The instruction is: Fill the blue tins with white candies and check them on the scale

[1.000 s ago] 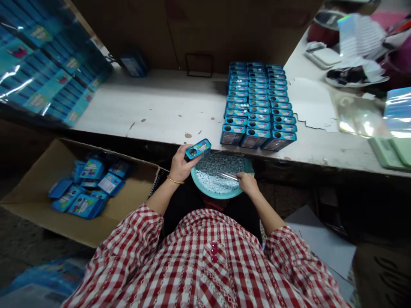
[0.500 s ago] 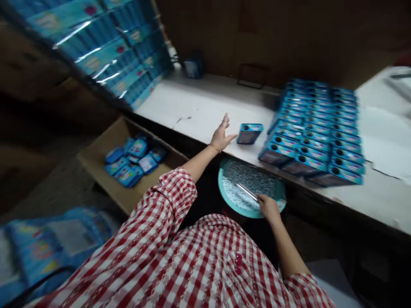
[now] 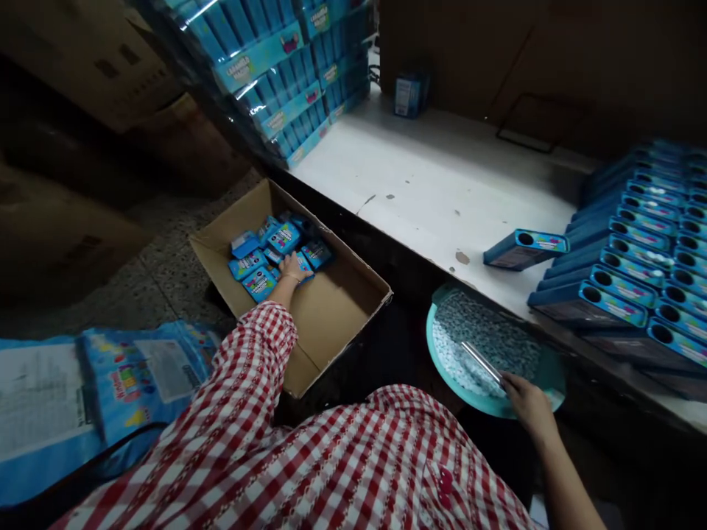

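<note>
My left hand (image 3: 294,268) reaches down into a cardboard box (image 3: 331,309) on the floor and rests on a pile of small blue tins (image 3: 270,254); its fingers are mostly hidden among them. My right hand (image 3: 524,401) is closed on a thin clear tube (image 3: 482,362) held over a teal bowl (image 3: 442,353) of small white pellets on my lap. One blue tin (image 3: 522,249) lies alone on the white table (image 3: 442,191), just left of rows of like tins (image 3: 641,272).
Shrink-wrapped stacks of blue cartons (image 3: 281,66) stand at the table's far left. A single blue box (image 3: 407,96) sits near the back wall. Blue printed packs (image 3: 127,375) lie on the floor at left. Brown cardboard boxes (image 3: 71,110) fill the upper left.
My left hand put the blue tin down on the table beside the rows, then swung left and down into the cardboard box. My view turned left. The right hand stays at the bowl with the tube.
</note>
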Available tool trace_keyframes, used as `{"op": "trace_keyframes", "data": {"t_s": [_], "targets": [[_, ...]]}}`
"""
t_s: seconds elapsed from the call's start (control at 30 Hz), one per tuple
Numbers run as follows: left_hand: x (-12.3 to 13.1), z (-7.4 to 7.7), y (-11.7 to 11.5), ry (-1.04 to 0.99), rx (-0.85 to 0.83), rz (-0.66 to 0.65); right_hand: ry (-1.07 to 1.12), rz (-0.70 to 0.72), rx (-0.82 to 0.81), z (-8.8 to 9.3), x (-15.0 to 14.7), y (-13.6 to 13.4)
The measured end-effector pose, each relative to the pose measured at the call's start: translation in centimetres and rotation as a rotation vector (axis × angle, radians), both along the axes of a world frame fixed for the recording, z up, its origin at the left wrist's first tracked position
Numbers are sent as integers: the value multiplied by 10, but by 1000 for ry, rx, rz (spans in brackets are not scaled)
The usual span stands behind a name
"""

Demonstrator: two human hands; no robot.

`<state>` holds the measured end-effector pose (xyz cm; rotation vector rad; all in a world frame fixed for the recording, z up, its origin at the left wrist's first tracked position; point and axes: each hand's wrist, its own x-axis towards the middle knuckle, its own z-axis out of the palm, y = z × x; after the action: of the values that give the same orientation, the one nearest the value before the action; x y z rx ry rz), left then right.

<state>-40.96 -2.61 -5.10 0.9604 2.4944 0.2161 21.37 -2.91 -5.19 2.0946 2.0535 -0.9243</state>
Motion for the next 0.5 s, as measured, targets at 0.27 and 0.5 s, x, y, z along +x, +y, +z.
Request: {"op": "trace_keyframes", "data": {"t_s": [0.27,0.5], "targets": [[26,11,-8,-51,-22,-31,-1,61,-11,6,-18,-1],[103,97,-28,-961,529,36,-229,198,-9,4,-13,13]]}}
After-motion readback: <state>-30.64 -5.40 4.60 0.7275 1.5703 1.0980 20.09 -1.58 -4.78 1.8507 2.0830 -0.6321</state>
